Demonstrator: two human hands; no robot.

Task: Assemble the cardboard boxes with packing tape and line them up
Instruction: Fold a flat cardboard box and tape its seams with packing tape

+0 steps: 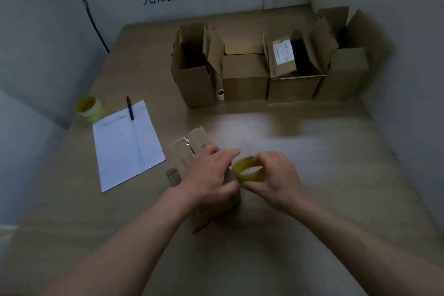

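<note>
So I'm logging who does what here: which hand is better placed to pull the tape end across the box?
Probably the left hand: it rests on the box with its fingers beside the tape roll, which the right hand already grips.

Five boxes (245, 77) (two tape rolls (249, 172))

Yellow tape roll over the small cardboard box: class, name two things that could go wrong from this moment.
1. The right hand grips the yellow tape roll in the air while the left hand rests on the small brown cardboard box; the box might shift and the strip land crooked.
2. The white paper sheet with the black pen lies beside the box; loose tape could catch it.
</note>
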